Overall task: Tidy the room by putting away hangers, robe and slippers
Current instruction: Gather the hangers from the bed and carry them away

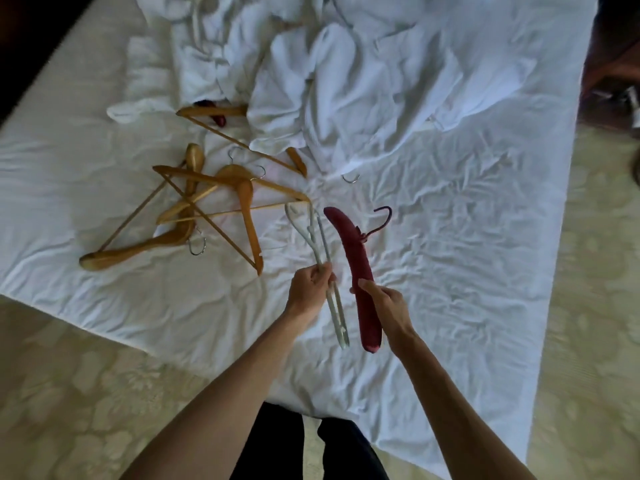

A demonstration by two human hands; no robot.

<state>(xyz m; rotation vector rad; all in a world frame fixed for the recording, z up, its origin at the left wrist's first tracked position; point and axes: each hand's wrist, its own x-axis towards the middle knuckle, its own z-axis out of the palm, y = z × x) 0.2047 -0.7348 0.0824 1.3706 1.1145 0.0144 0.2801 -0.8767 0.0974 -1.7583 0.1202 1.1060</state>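
Observation:
My left hand grips a pale grey-white hanger near its middle, held above the bed. My right hand is closed around a padded maroon hanger with a dark hook, held lengthwise beside the pale one. Several wooden hangers lie in a tangled pile on the white sheet to the left. Another wooden hanger lies further back, partly under a crumpled white robe. A second maroon hanger peeks out behind it. No slippers are clearly visible.
A loose metal hook shows on the sheet at the robe's edge. The bed's corner points toward my dark trouser legs. Pale patterned carpet surrounds the bed. A dark object sits at the far right.

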